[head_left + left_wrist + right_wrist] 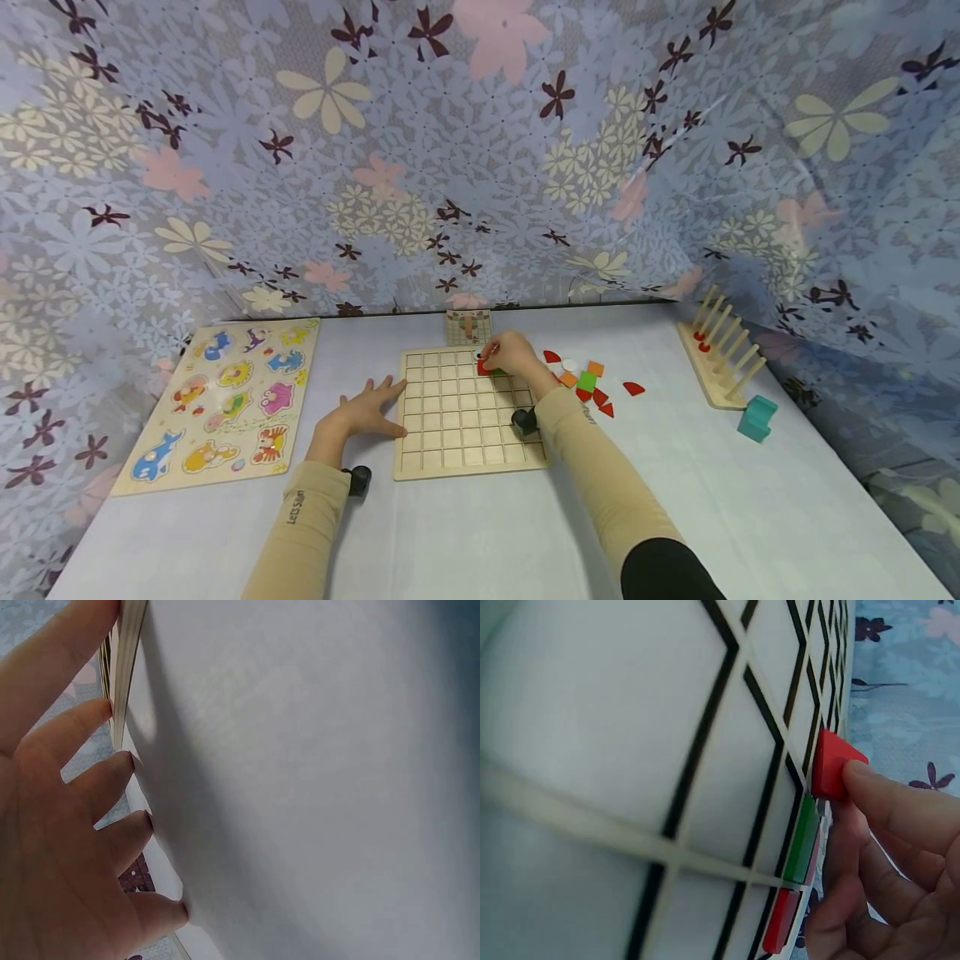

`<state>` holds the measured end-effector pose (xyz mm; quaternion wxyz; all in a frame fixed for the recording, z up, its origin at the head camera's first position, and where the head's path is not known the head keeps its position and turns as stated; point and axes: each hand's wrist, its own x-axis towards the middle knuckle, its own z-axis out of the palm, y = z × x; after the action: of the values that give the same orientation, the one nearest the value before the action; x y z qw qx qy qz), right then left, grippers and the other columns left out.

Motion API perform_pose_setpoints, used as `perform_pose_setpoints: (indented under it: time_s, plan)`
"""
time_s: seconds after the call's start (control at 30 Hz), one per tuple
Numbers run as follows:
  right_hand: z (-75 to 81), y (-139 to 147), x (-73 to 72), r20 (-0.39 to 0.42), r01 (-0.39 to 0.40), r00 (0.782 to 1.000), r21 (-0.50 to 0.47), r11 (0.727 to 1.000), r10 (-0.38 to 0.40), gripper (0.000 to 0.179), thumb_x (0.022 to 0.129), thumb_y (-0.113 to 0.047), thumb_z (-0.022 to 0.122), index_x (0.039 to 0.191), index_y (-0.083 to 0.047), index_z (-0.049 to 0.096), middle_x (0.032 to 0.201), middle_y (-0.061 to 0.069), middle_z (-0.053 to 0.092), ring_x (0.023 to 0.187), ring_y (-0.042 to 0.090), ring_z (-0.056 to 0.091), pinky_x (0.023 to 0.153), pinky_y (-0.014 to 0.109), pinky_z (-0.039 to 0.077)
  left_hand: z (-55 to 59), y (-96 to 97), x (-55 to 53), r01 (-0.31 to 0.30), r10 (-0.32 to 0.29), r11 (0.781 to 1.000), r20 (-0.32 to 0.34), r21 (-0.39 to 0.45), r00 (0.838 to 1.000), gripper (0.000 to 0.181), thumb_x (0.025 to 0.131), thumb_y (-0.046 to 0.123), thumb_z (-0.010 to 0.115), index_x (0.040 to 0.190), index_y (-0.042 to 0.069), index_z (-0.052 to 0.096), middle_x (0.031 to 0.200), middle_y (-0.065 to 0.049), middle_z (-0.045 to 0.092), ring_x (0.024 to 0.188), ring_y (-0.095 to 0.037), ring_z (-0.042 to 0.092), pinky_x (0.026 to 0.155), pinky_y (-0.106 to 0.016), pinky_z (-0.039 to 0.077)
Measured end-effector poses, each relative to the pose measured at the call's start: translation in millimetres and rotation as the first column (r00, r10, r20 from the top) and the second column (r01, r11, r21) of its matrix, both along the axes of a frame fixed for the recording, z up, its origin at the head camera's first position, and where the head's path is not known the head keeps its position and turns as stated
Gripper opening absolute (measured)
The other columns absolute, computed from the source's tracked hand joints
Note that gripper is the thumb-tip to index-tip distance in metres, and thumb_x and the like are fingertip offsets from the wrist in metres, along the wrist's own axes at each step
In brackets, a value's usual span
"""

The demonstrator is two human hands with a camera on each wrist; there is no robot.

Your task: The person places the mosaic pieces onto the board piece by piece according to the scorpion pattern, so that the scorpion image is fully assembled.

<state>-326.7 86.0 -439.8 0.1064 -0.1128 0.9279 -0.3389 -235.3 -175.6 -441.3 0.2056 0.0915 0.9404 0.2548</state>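
A wooden grid board (450,425) lies flat on the white table. My left hand (363,414) has its fingers spread, with the thumb and index fingertip right at the board's left edge. In the left wrist view the other fingertips meet the white tablecloth (300,787). Over the board's far right part, my right hand (513,353) pinches a flat red piece (834,763) between thumb and finger. Close under it, a green piece (801,838) and another red piece (781,921) sit in grid cells. A small pattern card (468,327) stands behind the board.
Several loose red, orange, white and green pieces (587,382) lie right of the board. An animal puzzle board (251,398) lies at left. Far right are a peg stand (705,379) with red beads and a teal block (758,418). Flowered cloth (480,167) hangs behind.
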Motion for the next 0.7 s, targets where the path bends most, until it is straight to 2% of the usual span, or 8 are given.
perform_pose_setpoints:
  time_s: [0.3,0.7]
  plan:
    - [0.7,-8.4,3.3,-0.034,-0.041,0.998,0.128,0.991,0.045,0.005,0.081,-0.010,0.070,0.084,-0.006,0.071,0.091,0.007,0.068,0.085,0.025,0.061,0.074,0.034,0.053,-2.4,-0.5,-0.3,0.003,-0.003,1.000,-0.002,-0.002,1.000,0.091,0.072,0.030,0.077,0.146,0.010,0.027,0.152,-0.020,0.013,0.137,-0.045,0.001,0.098,-0.074,-0.005]
    - [2.1,-8.2,5.9,-0.053,-0.052,0.997,0.170,0.984,0.062,0.006,0.083,-0.008,0.067,0.085,-0.007,0.073,0.093,0.008,0.069,0.089,0.026,0.062,0.078,0.036,0.053,0.3,2.3,0.5,0.007,-0.007,1.000,0.001,-0.016,1.000,0.090,0.072,0.029,0.077,0.145,0.009,0.029,0.151,-0.021,0.013,0.137,-0.047,0.001,0.097,-0.075,-0.003]
